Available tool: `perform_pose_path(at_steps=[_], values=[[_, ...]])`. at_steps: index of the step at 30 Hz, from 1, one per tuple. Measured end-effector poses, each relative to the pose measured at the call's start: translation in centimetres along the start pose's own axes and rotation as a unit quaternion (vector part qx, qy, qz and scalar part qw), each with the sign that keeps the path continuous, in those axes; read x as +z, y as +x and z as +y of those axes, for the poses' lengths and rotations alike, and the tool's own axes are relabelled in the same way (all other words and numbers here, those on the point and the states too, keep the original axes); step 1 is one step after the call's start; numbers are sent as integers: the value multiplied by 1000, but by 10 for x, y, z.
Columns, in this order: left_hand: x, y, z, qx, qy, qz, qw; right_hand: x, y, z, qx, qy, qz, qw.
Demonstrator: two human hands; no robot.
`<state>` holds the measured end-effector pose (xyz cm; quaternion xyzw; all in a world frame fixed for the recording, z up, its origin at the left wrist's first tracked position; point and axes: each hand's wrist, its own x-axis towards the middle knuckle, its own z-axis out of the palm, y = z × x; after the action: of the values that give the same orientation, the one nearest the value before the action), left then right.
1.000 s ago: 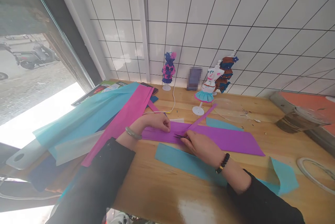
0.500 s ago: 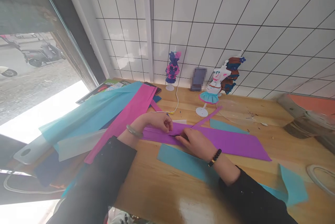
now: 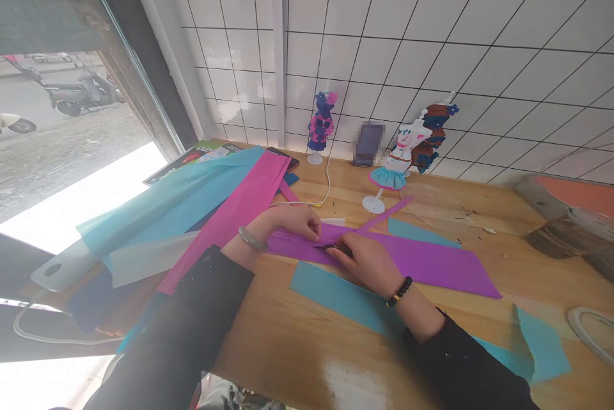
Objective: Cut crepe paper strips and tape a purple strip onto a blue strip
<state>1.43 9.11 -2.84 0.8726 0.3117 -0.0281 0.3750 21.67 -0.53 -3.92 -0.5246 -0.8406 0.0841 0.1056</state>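
Observation:
A long purple sheet (image 3: 436, 263), like crepe paper or thin fabric, lies across the wooden table under both hands. My right hand (image 3: 359, 260) is closed round small dark scissors (image 3: 324, 246), whose blades point left over the sheet; most of the handles are hidden in my palm. Just left of the blades, my left hand (image 3: 304, 221) pinches the sheet's left part with curled fingertips. A narrow purple strip (image 3: 386, 213) slants up and away behind my right hand. Beneath my right wrist a light blue strip (image 3: 330, 288) lies flat on the wood.
Pink sheets (image 3: 235, 205) and light blue sheets (image 3: 167, 199) are heaped at the left. Small dress forms stand at the back, one with a blue skirt (image 3: 387, 178), one in navy and pink (image 3: 320, 125). A phone (image 3: 369, 144) leans on the tiled wall. A white cable (image 3: 328, 183) crosses the table.
The whole view has shifted slightly. Both hands stay at nearly the same place on the purple sheet, with the dark blades still between them.

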Motion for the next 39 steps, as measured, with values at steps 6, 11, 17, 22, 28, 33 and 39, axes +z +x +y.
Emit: perform_pose_path(at_steps=[6,11,17,22,28,33,39], values=[[1,0,1,-25,5,0,1000,0,5,-5,1,12,-5,1000],[1,0,2,-19,-8,-3,1000,1,10,-7,2,21,-13,1000],[2,2,-2,-16,12,-2,1000,2,10,-5,4,40,-24,999],[2,2,-2,-13,21,2,1000,4,11,-5,11,53,-29,998],[2,2,-2,-16,14,1,1000,5,12,-5,15,70,-28,997],[2,2,-2,-14,8,1,1000,5,12,-5,13,70,-24,997],[2,1,1,-28,-10,6,1000,6,12,-4,14,69,-15,997]])
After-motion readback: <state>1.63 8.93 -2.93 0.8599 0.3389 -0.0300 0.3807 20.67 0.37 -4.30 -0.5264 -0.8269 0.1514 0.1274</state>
